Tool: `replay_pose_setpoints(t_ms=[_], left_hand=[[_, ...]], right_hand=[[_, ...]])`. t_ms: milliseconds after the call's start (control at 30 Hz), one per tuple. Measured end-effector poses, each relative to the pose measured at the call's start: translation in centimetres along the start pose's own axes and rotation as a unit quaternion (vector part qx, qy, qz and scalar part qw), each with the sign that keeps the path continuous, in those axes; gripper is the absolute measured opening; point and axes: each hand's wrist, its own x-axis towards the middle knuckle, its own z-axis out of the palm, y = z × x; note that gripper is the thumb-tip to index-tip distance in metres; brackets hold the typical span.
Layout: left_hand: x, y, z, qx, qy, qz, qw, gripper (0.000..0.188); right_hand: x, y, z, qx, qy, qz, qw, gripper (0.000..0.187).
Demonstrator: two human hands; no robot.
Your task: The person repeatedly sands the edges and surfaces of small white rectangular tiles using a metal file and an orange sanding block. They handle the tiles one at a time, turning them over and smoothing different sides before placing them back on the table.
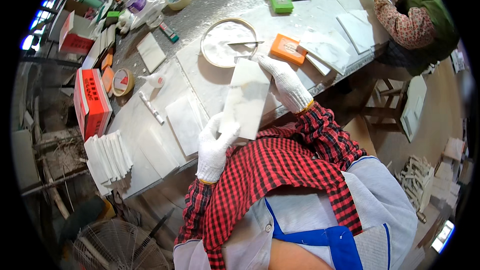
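Note:
A pale marble tile (246,99) with faint grey veins is held tilted over the table's near edge. My left hand (216,145), in a white knit glove, grips its lower left corner, thumb across the face. At the upper right corner my right hand (285,80), gloved too, has its fingers closed on the tile's edge. A small greyish strip shows along the top edge by those fingertips; I cannot tell if it is a separate piece. Just beyond stands a round bowl of white powder or paste (225,37), a thin blade (246,43) lying across its rim.
An orange box (288,49) and stacked marble pieces (327,50) lie to the right, a green box (280,0) farther back. Leftward are tape rolls (122,82), a white tube (151,107), a red carton (93,104) and upright tiles (109,155). A co-worker (415,30) bends over the far right.

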Motion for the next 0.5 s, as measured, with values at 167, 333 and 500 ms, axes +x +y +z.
replay_pose_setpoints(t_ms=[167, 333, 500], left_hand=[[2.1, 0.5, 2.3, 0.100, -0.090, -0.030, 0.990, 0.062], [4.1, 1.2, 4.7, 0.052, -0.150, -0.007, 0.987, 0.069], [4.7, -0.2, 6.0, 0.003, -0.179, -0.019, 0.984, 0.068]], right_hand=[[-2.4, -2.1, -2.8, -0.129, -0.001, -0.082, 0.988, 0.032], [-5.1, -2.5, -3.5, -0.110, 0.035, -0.090, 0.989, 0.034], [-7.5, -2.7, -4.2, -0.113, 0.119, -0.072, 0.984, 0.037]])
